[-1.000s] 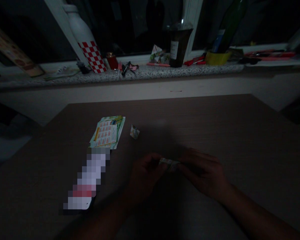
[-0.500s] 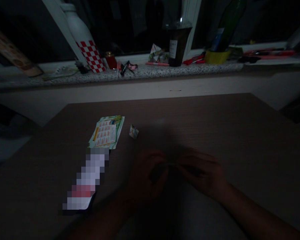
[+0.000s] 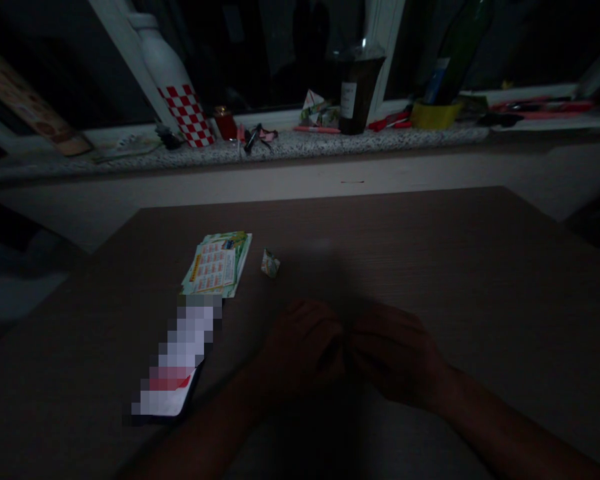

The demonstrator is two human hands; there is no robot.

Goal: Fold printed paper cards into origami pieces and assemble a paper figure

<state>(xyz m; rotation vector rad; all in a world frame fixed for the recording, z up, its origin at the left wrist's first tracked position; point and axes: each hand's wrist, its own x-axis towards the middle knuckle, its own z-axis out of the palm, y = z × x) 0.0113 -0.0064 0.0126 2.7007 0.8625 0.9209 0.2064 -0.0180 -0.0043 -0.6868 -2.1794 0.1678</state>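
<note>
Low over the front middle of the table, my left hand (image 3: 305, 347) and my right hand (image 3: 397, 353) meet fingertip to fingertip. Both are closed with the fingers bent inward. Deep shadow and the fingers hide whatever is between them. Beyond my left hand lies a small folded paper piece (image 3: 270, 264), pointed in shape. Left of it rests a stack of printed paper sheets (image 3: 215, 265) in green, white and yellow. A phone (image 3: 180, 360) with a lit, blurred-out screen lies below the stack, beside my left forearm.
The brown table (image 3: 455, 253) ends at a wall below a stone windowsill (image 3: 290, 143). On the sill stand a red-and-white checked bottle (image 3: 180, 93), a plastic cup with dark contents (image 3: 357, 97), a roll of yellow tape (image 3: 434, 115) and a green bottle (image 3: 463, 53).
My hands have drawn closer together, their fingers folding in. A thin strip showed between the fingertips earlier; now it is hidden. The view has shifted slightly.
</note>
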